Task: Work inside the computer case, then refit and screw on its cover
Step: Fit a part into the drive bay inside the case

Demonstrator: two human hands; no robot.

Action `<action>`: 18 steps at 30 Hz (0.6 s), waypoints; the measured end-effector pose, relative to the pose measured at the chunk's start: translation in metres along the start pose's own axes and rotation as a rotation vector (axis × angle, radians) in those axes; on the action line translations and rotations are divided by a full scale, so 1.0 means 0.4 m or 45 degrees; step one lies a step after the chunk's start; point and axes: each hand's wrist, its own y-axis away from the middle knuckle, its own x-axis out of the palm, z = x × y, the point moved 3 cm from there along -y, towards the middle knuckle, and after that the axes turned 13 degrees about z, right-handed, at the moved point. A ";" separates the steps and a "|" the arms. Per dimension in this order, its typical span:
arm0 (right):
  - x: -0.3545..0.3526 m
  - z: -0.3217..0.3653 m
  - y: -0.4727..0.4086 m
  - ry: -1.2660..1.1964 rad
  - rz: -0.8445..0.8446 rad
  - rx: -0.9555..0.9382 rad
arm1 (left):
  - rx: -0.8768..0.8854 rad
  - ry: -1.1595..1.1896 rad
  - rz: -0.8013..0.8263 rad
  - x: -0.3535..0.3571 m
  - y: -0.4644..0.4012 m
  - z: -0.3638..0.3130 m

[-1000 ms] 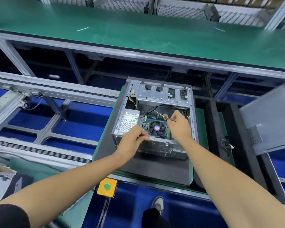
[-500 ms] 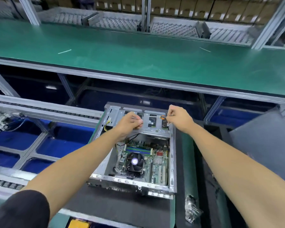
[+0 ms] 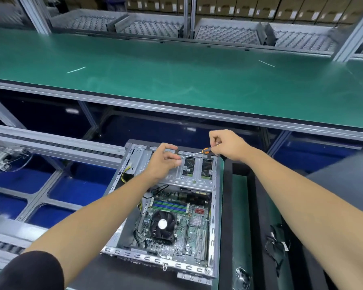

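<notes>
A motherboard with a black fan at 6 o'clock is contained in the open computer case, set on a dark mat at the table's near edge. The screwdriver is gripped by the right hand at 12 o'clock over the drive cage, its tip pinched in the left hand fingers. No writing can be read.

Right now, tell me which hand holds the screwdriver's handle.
The right hand grips the orange-and-black handle of the screwdriver. The left hand only pinches near the thin shaft's tip, above the case.
</notes>
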 end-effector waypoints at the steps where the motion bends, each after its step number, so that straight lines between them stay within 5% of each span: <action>1: -0.006 0.003 -0.005 0.016 0.002 -0.004 | 0.011 0.003 0.002 -0.002 -0.003 0.002; 18: -0.014 0.003 -0.063 0.179 0.089 -0.014 | 0.088 0.113 0.051 0.009 -0.033 0.041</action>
